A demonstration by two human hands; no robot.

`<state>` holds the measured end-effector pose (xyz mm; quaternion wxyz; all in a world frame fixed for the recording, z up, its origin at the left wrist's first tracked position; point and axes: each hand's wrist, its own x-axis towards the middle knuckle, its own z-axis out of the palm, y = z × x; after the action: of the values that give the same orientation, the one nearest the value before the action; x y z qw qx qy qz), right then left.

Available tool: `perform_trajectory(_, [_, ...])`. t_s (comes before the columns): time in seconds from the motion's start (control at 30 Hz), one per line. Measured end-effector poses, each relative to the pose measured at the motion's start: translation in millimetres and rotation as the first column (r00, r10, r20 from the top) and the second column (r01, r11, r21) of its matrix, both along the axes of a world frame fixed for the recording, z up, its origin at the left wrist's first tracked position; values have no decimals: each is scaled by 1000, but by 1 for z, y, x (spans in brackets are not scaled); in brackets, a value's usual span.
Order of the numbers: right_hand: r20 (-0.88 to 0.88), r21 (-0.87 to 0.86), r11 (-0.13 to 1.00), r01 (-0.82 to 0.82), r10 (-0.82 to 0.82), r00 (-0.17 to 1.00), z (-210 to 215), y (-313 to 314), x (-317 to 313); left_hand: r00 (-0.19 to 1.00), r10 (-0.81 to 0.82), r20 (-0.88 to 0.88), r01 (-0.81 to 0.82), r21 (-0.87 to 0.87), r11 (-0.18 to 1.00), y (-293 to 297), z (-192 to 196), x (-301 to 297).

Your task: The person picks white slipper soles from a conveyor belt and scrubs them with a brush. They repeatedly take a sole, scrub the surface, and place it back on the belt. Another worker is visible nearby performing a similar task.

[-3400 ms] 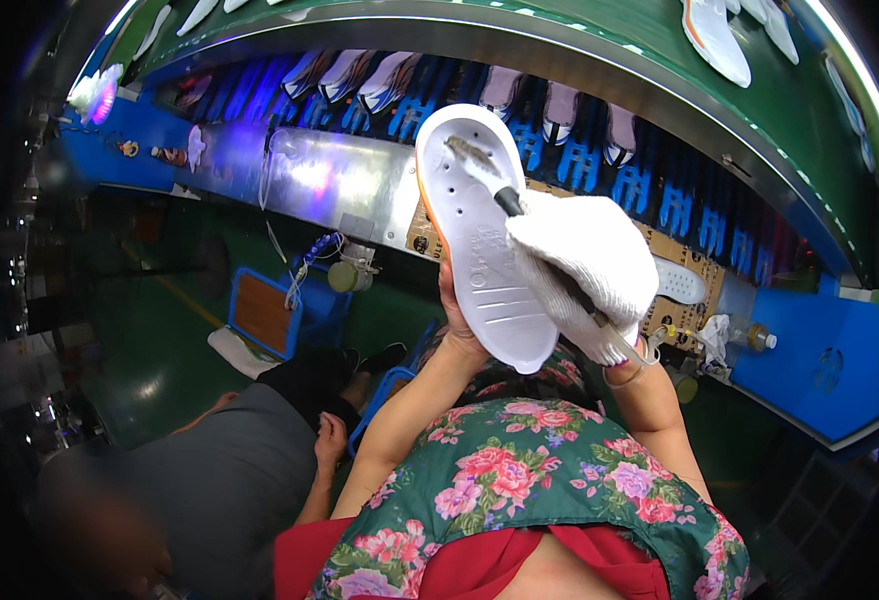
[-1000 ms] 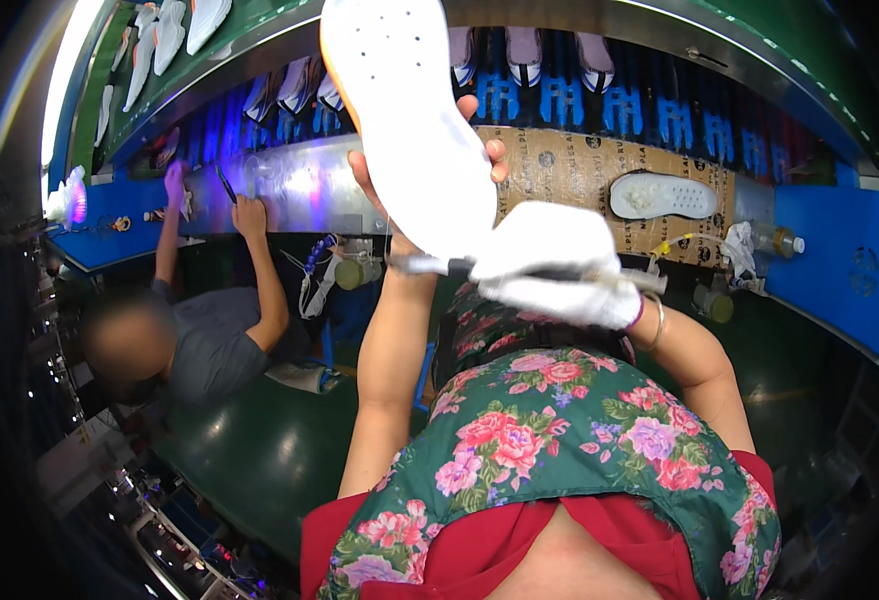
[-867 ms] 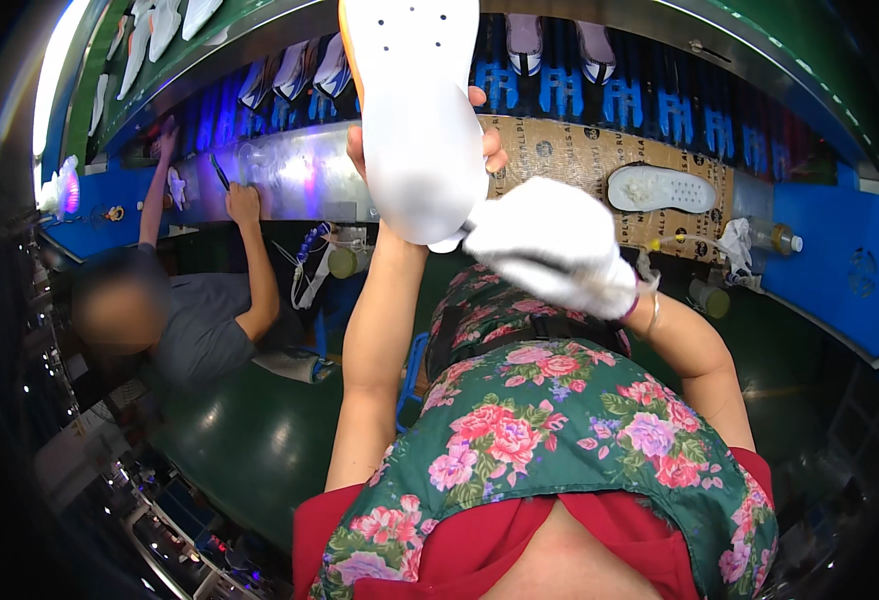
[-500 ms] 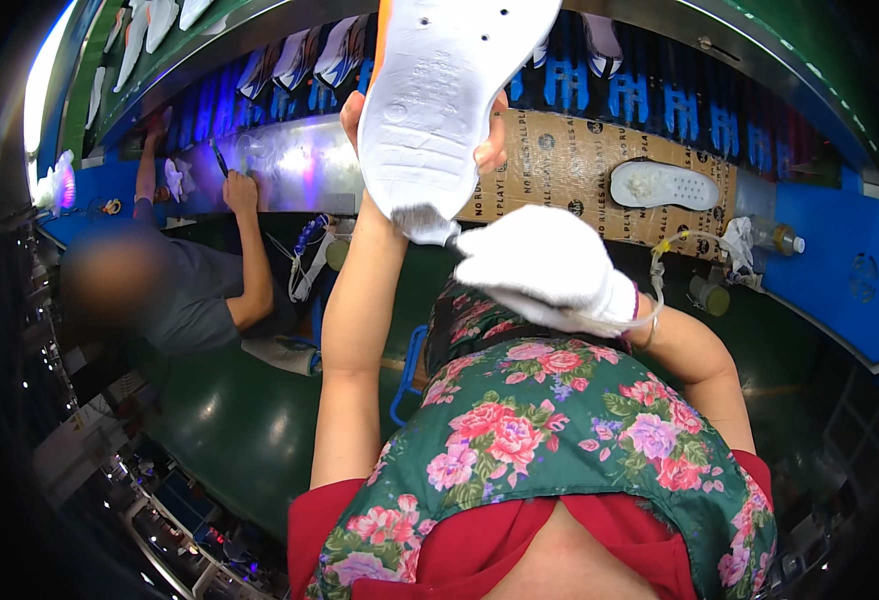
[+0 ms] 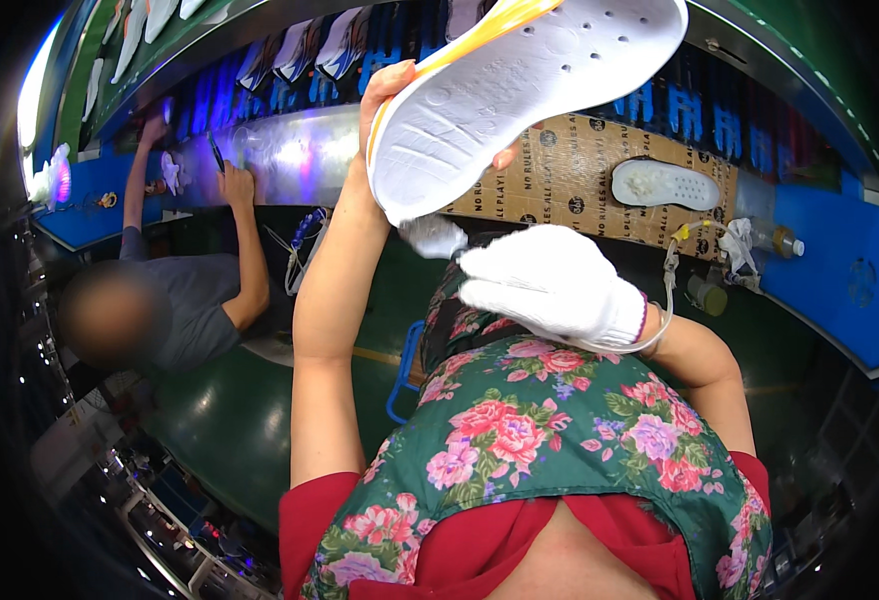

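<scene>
A white shoe sole (image 5: pixel 520 105) with an orange-yellow side edge and several small holes is held up in front of me. My left hand (image 5: pixel 384 92) grips it from behind, fingers showing at both edges; the palm is hidden by the sole. In a white knit glove, my right hand (image 5: pixel 557 282) is closed round the handle of a brush (image 5: pixel 434 237). The brush's pale, wet-looking bristles touch the heel end of the sole at its lower edge. A thin clear tube runs by the gloved wrist.
Another white sole (image 5: pixel 666 186) lies on printed brown cardboard (image 5: pixel 558 178) on the bench. A bottle (image 5: pixel 786 241) and crumpled white cloth (image 5: pixel 738 245) stand at its right. Shoe parts hang on blue racks (image 5: pixel 305 50) behind. A co-worker (image 5: pixel 195 300) sits at the left.
My left hand has turned the sole so its toe end swings right, and its orange edge now shows along the upper left. The brush has stayed near the heel.
</scene>
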<state>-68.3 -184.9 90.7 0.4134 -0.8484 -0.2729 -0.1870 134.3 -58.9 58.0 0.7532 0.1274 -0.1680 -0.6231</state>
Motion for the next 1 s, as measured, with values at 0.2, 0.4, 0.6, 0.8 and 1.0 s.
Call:
perform_trajectory(0.2, [-103,177,977,121,-104,989,20,-20,16,1000,0,21,2,-53,999,-2,2,1])
perform_trajectory(0.4, [-207,332,943,8,65,976,10,-13,10,1000,-16,-16,15,-95,995,-10,-2,2])
perform_trajectory(0.6, [-314,398,885,241,-115,942,7,-9,20,996,82,42,-77,-113,991,-14,-12,5])
perform_trajectory(0.8, [-366,409,849,334,-182,913,0,-9,21,989,141,-42,-145,-107,984,-16,-10,0])
perform_trajectory(1.0, [-466,545,756,363,-87,881,11,-24,17,941,333,-64,-320,157,934,-9,-6,-23])
